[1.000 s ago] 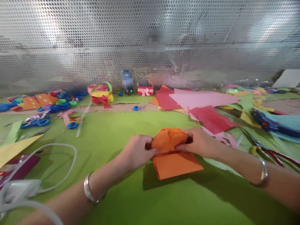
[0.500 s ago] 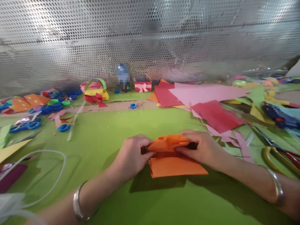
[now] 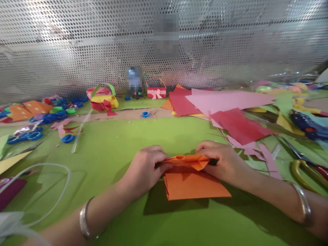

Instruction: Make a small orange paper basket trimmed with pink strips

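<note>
A folded piece of orange paper (image 3: 197, 185) is held between both hands a little above the green table mat (image 3: 110, 181). My left hand (image 3: 147, 167) pinches its upper left corner, thumb in front and fingers behind. At the upper right, my right hand (image 3: 224, 162) grips the same paper, its thumb partly hidden by a folded flap. The top edge is creased and bent into layers, with a small pointed flap near the right fingers. Below it, a flat folded panel hangs toward me and casts a shadow on the mat.
Pink paper (image 3: 228, 99) and red paper (image 3: 242, 126) lie at the back right. Yellow-handled scissors (image 3: 304, 174) rest at right. A yellow paper basket (image 3: 106, 101), a red paper basket (image 3: 156, 93) and a phone (image 3: 134, 82) stand by the perforated metal panel (image 3: 102, 44). A white cable (image 3: 68, 181) curls at left.
The orange paper's top layer has tipped flatter, and a pointed flap now shows near my right fingers. Its lower panel sits slightly lower in view. Both hands keep their grip.
</note>
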Demonstrator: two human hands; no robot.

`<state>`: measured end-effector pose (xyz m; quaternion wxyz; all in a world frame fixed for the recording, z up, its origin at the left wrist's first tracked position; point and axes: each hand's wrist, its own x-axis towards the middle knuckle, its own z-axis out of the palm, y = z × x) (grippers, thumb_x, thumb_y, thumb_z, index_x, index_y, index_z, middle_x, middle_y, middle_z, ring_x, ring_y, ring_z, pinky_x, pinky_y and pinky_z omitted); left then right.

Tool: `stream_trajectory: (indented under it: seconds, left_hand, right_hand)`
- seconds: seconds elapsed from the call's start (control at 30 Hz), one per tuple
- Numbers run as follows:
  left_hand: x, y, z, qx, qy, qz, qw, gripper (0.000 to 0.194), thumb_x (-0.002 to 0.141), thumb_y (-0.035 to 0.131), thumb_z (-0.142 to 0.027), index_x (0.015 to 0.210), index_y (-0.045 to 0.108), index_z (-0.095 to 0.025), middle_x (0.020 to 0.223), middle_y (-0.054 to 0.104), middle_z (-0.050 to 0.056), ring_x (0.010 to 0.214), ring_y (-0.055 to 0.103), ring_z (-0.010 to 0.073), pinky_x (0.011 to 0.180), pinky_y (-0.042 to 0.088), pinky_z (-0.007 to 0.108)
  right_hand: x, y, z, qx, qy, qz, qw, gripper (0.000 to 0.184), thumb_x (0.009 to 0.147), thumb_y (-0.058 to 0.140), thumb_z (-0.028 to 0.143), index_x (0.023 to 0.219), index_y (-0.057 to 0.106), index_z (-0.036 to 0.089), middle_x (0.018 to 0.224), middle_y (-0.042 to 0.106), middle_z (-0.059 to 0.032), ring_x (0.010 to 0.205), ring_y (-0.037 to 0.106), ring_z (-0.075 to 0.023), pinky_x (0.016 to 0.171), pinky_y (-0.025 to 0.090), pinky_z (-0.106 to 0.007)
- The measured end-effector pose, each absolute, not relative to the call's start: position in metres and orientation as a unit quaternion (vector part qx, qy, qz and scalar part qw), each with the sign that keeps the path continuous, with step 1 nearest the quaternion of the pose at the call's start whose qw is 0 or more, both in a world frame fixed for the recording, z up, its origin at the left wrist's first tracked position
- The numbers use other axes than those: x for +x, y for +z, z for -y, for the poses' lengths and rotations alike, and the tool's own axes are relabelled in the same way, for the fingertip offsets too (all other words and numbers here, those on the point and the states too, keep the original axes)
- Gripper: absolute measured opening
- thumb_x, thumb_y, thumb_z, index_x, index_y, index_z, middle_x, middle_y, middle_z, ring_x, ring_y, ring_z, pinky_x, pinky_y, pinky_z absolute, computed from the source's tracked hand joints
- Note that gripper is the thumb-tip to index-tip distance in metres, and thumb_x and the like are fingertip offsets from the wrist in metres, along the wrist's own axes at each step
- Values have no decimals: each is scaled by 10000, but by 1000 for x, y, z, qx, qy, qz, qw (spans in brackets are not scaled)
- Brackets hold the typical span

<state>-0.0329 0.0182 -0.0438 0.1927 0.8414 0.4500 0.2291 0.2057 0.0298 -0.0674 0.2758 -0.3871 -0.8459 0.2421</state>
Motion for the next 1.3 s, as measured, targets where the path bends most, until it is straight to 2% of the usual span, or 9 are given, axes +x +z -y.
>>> stream_trajectory:
  seconds: [0.2, 0.3, 0.4, 0.53, 0.63, 0.77, 0.97, 1.13, 1.3]
  left_hand:
    - [-34, -50, -18, 859, 250, -420, 151, 259, 755, 597, -2, 801, 757, -199, 737, 665, 15, 671, 612, 129, 586, 480, 216]
    - [-35, -51, -17, 880, 247, -394, 103, 271, 767, 559, -6, 818, 752, -189, 728, 657, 22, 665, 603, 136, 578, 481, 228]
    - [-34, -50, -16, 896, 236, -370, 64, 291, 789, 509, 2, 808, 742, -171, 710, 636, 35, 647, 578, 146, 556, 467, 241]
    - [-33, -47, -14, 905, 203, -369, 54, 297, 843, 470, -21, 813, 735, -153, 711, 621, 51, 678, 565, 163, 573, 467, 262]
    - [-34, -46, -13, 912, 178, -367, 50, 303, 879, 449, -47, 933, 728, -151, 737, 616, 54, 705, 556, 165, 603, 475, 271]
    - [-34, -45, -12, 919, 133, -365, 59, 303, 930, 439, -126, 1092, 689, -179, 763, 580, 45, 693, 522, 157, 592, 459, 266]
    - [-29, -38, -9, 923, 52, -382, 11, 328, 971, 374, -185, 1038, 695, -200, 797, 566, 50, 708, 486, 182, 524, 357, 268]
    - [-26, -34, -5, 925, 37, -378, -12, 300, 980, 378, -183, 993, 677, -168, 837, 572, 44, 760, 465, 190, 596, 355, 304]
    - [-30, -37, 0, 943, 36, -331, -28, 294, 995, 350, -190, 975, 638, -132, 834, 573, 33, 753, 439, 190, 633, 349, 339]
  right_hand:
    - [207, -69, -30, -343, 150, 877, 301, 273, 872, 517, 140, 1012, 726, 245, 820, 643, -45, 771, 593, -166, 645, 465, -283]
    - [208, -69, -31, -338, 148, 887, 277, 272, 867, 526, 145, 952, 754, 265, 794, 627, -44, 760, 587, -165, 639, 463, -281]
    - [207, -69, -32, -336, 153, 883, 291, 309, 851, 502, 114, 899, 766, 267, 771, 631, -41, 730, 589, -157, 616, 459, -274]
    - [208, -69, -34, -320, 148, 891, 286, 376, 831, 468, 46, 920, 763, 261, 797, 631, -46, 743, 590, -160, 610, 459, -275]
    - [209, -68, -33, -295, 128, 908, 267, 404, 820, 450, 19, 980, 747, 241, 803, 618, -57, 753, 561, -176, 612, 438, -295]
    - [210, -70, -31, -285, 85, 921, 253, 376, 906, 387, 75, 965, 737, 199, 807, 600, -79, 746, 506, -193, 606, 390, -316]
    - [210, -71, -33, -270, 45, 938, 215, 367, 959, 373, 128, 887, 728, 187, 802, 614, -70, 718, 471, -181, 608, 356, -315]
    - [214, -72, -37, -256, 18, 950, 176, 338, 958, 400, 126, 1032, 707, 244, 866, 636, -46, 779, 511, -193, 671, 357, -326]
    - [213, -67, -31, -240, -62, 953, 176, 325, 992, 364, 159, 992, 687, 199, 840, 638, -34, 801, 523, -198, 702, 352, -335]
